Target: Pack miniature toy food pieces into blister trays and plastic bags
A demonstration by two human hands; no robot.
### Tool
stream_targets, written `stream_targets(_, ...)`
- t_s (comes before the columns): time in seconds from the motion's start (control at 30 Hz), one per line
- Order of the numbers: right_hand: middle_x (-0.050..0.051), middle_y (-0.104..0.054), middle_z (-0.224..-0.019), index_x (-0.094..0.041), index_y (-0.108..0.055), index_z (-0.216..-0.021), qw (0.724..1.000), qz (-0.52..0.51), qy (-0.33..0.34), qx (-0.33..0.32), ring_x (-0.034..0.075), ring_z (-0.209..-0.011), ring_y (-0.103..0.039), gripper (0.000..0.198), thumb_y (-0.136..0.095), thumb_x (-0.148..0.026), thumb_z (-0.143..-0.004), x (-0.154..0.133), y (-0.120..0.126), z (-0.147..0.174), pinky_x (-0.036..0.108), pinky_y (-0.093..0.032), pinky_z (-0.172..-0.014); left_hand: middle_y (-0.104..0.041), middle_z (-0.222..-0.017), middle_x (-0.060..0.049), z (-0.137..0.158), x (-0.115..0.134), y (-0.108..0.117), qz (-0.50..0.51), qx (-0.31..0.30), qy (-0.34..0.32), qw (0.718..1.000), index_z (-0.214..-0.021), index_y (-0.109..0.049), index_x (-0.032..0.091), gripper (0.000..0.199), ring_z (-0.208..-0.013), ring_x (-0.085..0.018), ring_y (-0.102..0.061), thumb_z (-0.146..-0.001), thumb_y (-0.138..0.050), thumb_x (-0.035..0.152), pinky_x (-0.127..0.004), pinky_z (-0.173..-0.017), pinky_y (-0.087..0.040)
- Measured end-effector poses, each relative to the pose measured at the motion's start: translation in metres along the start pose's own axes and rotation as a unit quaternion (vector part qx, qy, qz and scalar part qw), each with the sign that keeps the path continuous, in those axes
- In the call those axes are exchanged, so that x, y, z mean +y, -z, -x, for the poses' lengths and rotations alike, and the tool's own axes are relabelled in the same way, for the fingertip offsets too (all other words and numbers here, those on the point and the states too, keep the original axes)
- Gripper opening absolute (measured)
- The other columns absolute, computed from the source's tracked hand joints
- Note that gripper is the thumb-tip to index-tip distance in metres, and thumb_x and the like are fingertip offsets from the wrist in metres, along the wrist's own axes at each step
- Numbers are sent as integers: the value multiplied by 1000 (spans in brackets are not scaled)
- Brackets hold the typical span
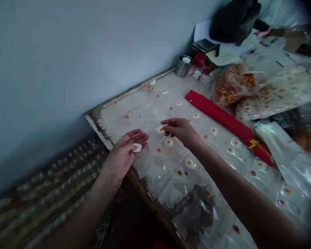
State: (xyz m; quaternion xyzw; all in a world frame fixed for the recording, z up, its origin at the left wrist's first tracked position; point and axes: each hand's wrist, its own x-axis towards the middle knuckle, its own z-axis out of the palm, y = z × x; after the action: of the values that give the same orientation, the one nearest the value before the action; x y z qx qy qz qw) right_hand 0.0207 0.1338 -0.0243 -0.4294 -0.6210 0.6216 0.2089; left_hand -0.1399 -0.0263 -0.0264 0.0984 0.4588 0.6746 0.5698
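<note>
My left hand [120,152] is palm up over the table's left edge, its thumb pressing a flat white disc [137,148] against the fingers. My right hand [182,130] reaches over the middle of the table, thumb and fingertips closed on a small fried-egg piece [160,129], white with an orange yolk. Just below it lies another fried-egg piece [168,141] on the clear plastic sheet [147,162]. Several more egg pieces and tiny burger pieces [159,150] are spread over the sheet in loose rows. Whether the right fingertips touch the sheet is hard to tell.
A red folded strip [220,114] lies across the table's right side. Behind it are clear bags of small burger pieces [226,86] and egg pieces [274,93]. A metal cup [183,66] stands by the wall, near a black bag [234,20]. Blurred rows of clear packs [54,183] sit lower left.
</note>
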Motion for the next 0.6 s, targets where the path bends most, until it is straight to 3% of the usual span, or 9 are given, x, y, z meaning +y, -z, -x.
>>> stream_targets(0.2, 1, -66, -63, -17, -63, -85, 998, 65, 21, 15, 14, -53, -63, 11, -68, -12, -77, 11, -25, -50, 25, -49, -50, -64, -137, -13, -13, 6, 16, -42, -43, -55, 997, -141, -54, 22, 71, -128, -25, -61, -75, -77, 10, -31, -100, -51)
stream_targets(0.33, -1, -62, -57, -19, -61, -81, 976, 208, 27, 48, 15, -50, -59, 14, -72, -16, -74, 5, -30, -57, 26, -45, -51, -73, -121, -12, -19, 0, 22, -99, 7, -95, 991, -134, -59, 21, 66, -111, -24, -69, -74, -84, 23, -31, -90, -55)
stream_targets(0.43, -1, -62, -60, -19, -64, -75, 952, 282, 90, 77, 14, -55, -57, 21, -79, -34, -75, -5, -31, -43, 27, -41, -54, -76, -106, -9, -22, 0, 26, -136, 48, -122, 982, -123, -64, 19, 59, -92, -18, -72, -69, -88, 26, -29, -83, -57)
stream_targets(0.53, 1, -65, -66, -19, -73, -82, 981, 172, 91, -25, 14, -58, -56, 33, -78, -52, -77, -5, -42, -18, 26, -41, -54, -74, -91, -4, -24, -1, 26, -145, 76, -147, 976, -108, -68, 17, 50, -81, -14, -69, -65, -91, 26, -26, -77, -57)
stream_targets(0.6, 1, -68, -71, -19, -76, -88, 991, 56, 62, -106, 13, -59, -57, 37, -78, -53, -76, 0, -51, -4, 25, -43, -55, -71, -83, -1, -25, -2, 23, -145, 86, -154, 974, -99, -69, 17, 45, -75, -13, -67, -62, -91, 24, -24, -71, -55)
